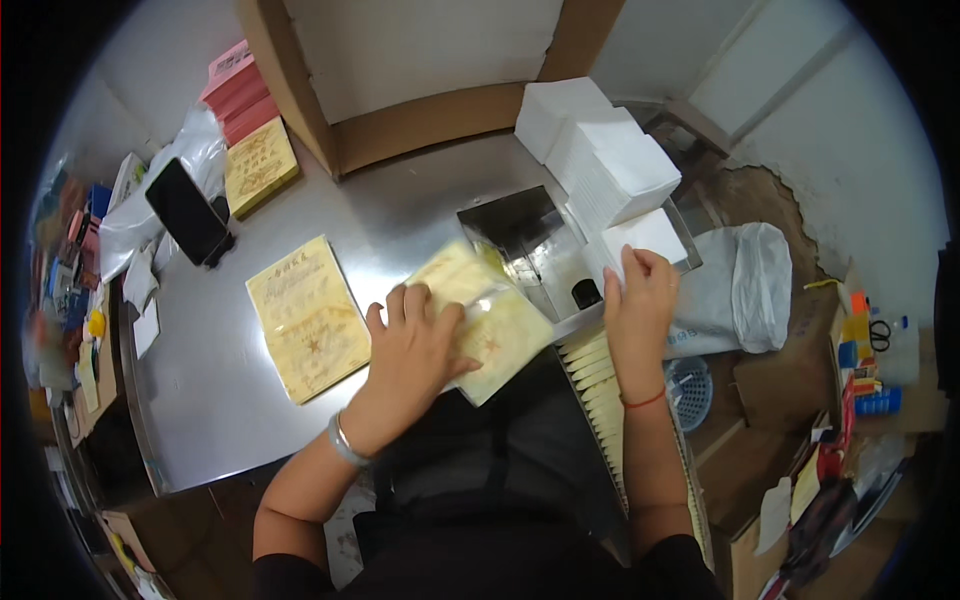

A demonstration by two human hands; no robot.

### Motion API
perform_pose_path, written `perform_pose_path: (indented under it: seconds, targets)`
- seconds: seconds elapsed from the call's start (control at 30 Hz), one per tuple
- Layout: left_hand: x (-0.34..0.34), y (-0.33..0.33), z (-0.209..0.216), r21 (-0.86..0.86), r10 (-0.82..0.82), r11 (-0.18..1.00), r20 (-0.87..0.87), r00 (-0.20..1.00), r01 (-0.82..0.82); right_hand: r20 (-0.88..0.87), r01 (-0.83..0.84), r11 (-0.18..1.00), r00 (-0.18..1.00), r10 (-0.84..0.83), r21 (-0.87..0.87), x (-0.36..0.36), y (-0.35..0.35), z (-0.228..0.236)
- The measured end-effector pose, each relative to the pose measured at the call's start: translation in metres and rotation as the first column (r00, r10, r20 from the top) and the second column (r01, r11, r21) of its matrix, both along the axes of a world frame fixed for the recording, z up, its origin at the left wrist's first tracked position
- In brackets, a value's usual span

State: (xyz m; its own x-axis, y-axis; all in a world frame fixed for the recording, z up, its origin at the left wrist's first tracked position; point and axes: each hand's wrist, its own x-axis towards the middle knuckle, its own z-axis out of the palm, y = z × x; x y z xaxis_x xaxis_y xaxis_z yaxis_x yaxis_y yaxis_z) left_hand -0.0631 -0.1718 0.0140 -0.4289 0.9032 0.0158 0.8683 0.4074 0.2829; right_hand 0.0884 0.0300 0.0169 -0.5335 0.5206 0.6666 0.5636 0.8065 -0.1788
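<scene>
My left hand (412, 345) has its fingers bent over a yellow printed packet (490, 325) with a shiny, clear-looking surface. The packet is tilted at the table's near edge and partly smeared by motion. On the right, my right hand (640, 305) pinches the near edge of a white paper slip (645, 240) at the front of the white paper stacks (620, 160). Left of my left hand, a pile of similar yellow packets (308, 320) lies flat on the metal table (210, 390).
A phone (187, 210) stands at the left, near a yellow stack (260, 165) and a pink stack (240, 90). A cardboard box (430, 125) stands at the back. Under my right forearm is a row of cream-coloured pieces (595, 390); a white plastic bag (740, 285) lies beyond.
</scene>
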Motion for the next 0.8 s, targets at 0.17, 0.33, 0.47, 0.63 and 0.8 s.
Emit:
perform_pose_path:
  seconds: [0.17, 0.33, 0.47, 0.63, 0.8]
  targets:
    - [-0.013, 0.032, -0.005, 0.173, -0.166, 0.959, -0.3, 0.939, 0.225, -0.04, -0.037, 0.994, 0.999, 0.033, -0.104, -0.004, 0.005, -0.004]
    - [0.007, -0.003, 0.007, -0.023, -0.027, 0.999, 0.112, 0.993, 0.03, -0.085, -0.133, 0.918, 0.99, 0.109, -0.373, 0.007, 0.029, 0.007]
    - [0.018, -0.015, -0.024, 0.178, -0.07, 0.982, 0.04, 0.997, 0.062, 0.076, -0.132, 0.991, 0.988, 0.132, -0.015, 0.005, 0.019, -0.002]
    - [-0.01, -0.021, -0.032, 0.289, -0.033, 0.957, 0.069, 0.997, 0.012, 0.152, -0.652, 0.754, 0.739, 0.656, -0.081, -0.011, -0.115, -0.033]
    - [0.033, 0.01, 0.004, 0.315, -0.235, 0.944, 0.429, 0.872, 0.099, 0.283, -0.413, 0.861, 0.823, 0.492, -0.297, -0.05, -0.054, -0.04]
